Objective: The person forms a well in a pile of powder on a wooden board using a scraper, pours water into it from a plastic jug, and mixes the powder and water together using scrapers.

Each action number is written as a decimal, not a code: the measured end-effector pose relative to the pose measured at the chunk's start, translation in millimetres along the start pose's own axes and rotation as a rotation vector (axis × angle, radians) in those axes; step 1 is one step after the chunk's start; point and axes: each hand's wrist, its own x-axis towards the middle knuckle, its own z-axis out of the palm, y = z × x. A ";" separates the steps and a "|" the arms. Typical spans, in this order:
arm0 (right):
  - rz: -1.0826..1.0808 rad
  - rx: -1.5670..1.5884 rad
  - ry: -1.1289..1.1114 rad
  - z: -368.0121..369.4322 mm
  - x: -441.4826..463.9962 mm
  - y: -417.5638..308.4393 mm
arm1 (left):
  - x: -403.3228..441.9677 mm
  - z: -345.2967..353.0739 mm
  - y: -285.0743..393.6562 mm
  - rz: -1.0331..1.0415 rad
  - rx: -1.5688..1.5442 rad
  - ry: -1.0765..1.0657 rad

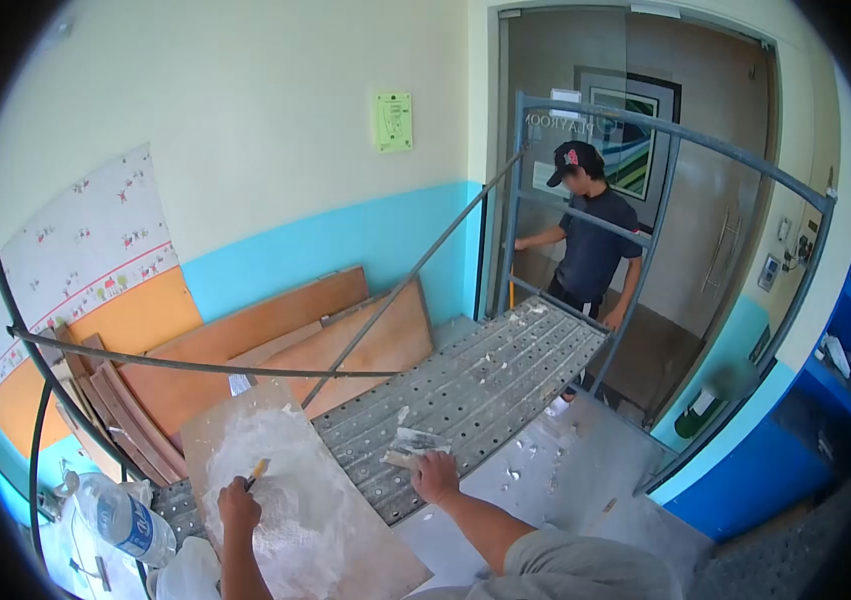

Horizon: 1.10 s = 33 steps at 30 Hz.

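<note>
My left hand (239,505) is closed around a small hand tool with a yellow and black handle (259,470), over a board (386,555) smeared with white paste (286,500). Whether the tool's far end touches the paste is hard to make out. My right hand (436,477) is wrapped round a wide putty knife (420,440), its pale blade pointing away from me. That hand is just above the perforated metal scaffold plank (486,390), beside the board.
A large water bottle (126,520) is at lower left. Grey scaffold frames (676,125) and a diagonal brace (416,270) surround the plank. A person in a dark shirt (596,235) stands at its far end by a glass door (726,190). Brown wooden panels (256,330) lean against the wall.
</note>
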 end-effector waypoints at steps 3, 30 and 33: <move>-0.041 0.019 0.088 0.0 -2.8 0.2 | -40.9 -23.2 5.4 -0.155 -0.270 0.169; 1.061 1.878 -0.531 1.8 -13.7 -265.5 | -148.7 4.9 -22.7 0.100 -1.048 0.275; 1.202 1.983 -0.544 -31.6 -9.9 -279.5 | -140.6 10.5 -33.8 0.134 -0.873 0.348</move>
